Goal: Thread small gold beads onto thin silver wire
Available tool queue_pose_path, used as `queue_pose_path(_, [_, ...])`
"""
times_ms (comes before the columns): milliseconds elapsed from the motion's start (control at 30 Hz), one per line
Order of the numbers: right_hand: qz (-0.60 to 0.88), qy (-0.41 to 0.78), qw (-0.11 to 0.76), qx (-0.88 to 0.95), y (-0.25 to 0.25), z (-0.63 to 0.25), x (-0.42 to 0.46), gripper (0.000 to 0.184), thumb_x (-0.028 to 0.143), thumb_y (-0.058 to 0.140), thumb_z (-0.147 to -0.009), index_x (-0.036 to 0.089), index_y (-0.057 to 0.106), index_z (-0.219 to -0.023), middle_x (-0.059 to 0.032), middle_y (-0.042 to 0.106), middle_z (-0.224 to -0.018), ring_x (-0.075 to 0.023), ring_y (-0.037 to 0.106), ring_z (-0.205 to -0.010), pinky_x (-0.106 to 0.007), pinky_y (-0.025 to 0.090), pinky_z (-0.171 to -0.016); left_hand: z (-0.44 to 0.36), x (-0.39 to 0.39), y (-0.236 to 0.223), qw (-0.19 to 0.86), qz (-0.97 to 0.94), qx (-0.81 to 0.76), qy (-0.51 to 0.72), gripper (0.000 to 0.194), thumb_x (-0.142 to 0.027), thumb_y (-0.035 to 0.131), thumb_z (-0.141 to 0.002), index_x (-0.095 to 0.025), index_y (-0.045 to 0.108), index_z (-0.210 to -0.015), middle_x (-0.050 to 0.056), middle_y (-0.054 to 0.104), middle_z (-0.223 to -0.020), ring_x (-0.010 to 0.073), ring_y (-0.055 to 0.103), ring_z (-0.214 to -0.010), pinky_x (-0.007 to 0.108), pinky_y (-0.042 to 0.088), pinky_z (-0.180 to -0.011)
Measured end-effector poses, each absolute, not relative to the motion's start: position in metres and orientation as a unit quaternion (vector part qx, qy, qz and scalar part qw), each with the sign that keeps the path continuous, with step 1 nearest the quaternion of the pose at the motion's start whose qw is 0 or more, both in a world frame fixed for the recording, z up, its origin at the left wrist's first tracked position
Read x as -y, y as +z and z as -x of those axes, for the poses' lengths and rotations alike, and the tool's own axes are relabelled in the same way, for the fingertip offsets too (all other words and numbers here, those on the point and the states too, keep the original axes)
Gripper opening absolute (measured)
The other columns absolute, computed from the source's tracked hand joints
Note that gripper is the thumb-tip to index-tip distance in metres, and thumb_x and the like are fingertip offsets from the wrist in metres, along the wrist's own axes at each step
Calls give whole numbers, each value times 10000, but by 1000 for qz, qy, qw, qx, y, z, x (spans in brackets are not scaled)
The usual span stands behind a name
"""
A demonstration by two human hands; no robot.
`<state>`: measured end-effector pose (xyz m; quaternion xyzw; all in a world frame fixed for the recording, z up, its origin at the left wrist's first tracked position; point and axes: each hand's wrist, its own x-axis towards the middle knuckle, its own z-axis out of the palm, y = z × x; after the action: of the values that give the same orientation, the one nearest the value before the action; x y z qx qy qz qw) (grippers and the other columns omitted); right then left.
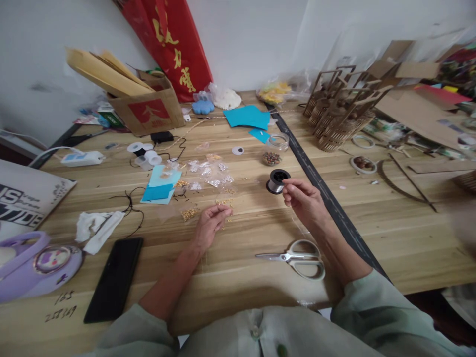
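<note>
My right hand [304,200] is closed around the edge of a small black spool of clear thread [277,180], which it holds just above the wooden table [238,258]. My left hand [208,225] rests on the table with its fingertips pinched together beside scattered gold beads [189,214]; whether anything is between the fingers is too small to make out. Small clear bead packets [210,173] lie beyond the beads. White-handled scissors [297,258] lie near my right forearm.
A black phone [114,278] and crumpled white tissue [97,228] lie at front left, beside a purple container [35,265]. A glass jar of beads [274,148], blue paper [247,118], a cardboard box [147,106] and a wooden model [342,111] stand further back.
</note>
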<state>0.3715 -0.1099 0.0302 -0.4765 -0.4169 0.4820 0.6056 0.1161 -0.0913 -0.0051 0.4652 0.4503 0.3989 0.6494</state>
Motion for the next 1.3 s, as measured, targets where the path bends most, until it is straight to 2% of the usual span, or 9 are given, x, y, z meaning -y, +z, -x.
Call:
queue_pose_path(100, [470, 491, 600, 422, 33, -367, 113, 192, 342, 708, -706, 210, 608, -804, 2, 585, -678, -99, 489, -537, -233, 419, -465, -116, 92, -5, 622, -481, -485, 382, 254, -370, 729, -660, -137, 667, -740, -52, 478, -500, 27, 272, -395, 176, 174, -390])
queue_pose_path(167, [462, 500, 598, 423, 34, -367, 114, 188, 337, 714, -704, 206, 597, -771, 7, 579, -652, -97, 482, -524, -232, 412, -464, -115, 92, -4, 582, -519, -507, 367, 232, -363, 724, -667, -146, 677, -731, -36, 525, -531, 47, 359, -432, 171, 234, -408])
queue_pose_path(300, [457, 516, 580, 434, 35, -370, 114, 203, 365, 697, -725, 203, 587, -781, 20, 545, -611, -91, 453, -488, -232, 396, -449, -116, 91, -2, 515, -597, -504, 352, 163, -313, 711, -667, -152, 688, -669, 18, 656, -665, 126, 554, -602, 206, 408, -548])
queue_pose_path(433, [445, 541, 542, 465, 33, -372, 115, 217, 375, 690, -739, 193, 581, -783, 30, 532, -580, -87, 456, -473, -226, 401, -450, -116, 91, -5, 483, -642, -499, 325, 108, -260, 685, -681, -155, 709, -684, 58, 704, -731, 179, 620, -695, 257, 466, -647])
queue_pose_path(700, [445, 576, 439, 526, 28, -370, 118, 206, 347, 699, -757, 165, 640, -832, 7, 600, -641, -85, 523, -523, -212, 453, -499, -116, 90, -13, 416, -706, -484, 307, 79, -165, 647, -713, -180, 725, -709, 58, 696, -742, 171, 614, -680, 252, 449, -636])
queue_pose_path(900, [445, 606, 397, 527, 32, -367, 119, 287, 353, 712, -747, 140, 665, -933, -14, 644, -699, -93, 572, -570, -220, 486, -549, -117, 90, -15, 381, -734, -478, 296, 93, -136, 644, -715, -189, 719, -699, 52, 687, -723, 165, 589, -648, 258, 427, -627])
queue_pose_path(1133, [442, 602, 409, 525, 30, -368, 117, 298, 340, 716, -744, 150, 689, -972, -19, 651, -718, -104, 585, -618, -221, 501, -562, -117, 90, -17, 370, -741, -481, 286, 99, -132, 632, -729, -185, 711, -704, 45, 686, -726, 155, 587, -642, 249, 433, -626])
queue_pose_path(1300, [435, 582, 436, 531, 25, -375, 115, 241, 315, 710, -757, 156, 696, -939, -26, 646, -743, -105, 584, -626, -214, 508, -552, -116, 91, -14, 341, -764, -482, 260, 102, -140, 605, -764, -165, 694, -722, 32, 668, -725, 133, 570, -637, 236, 436, -631])
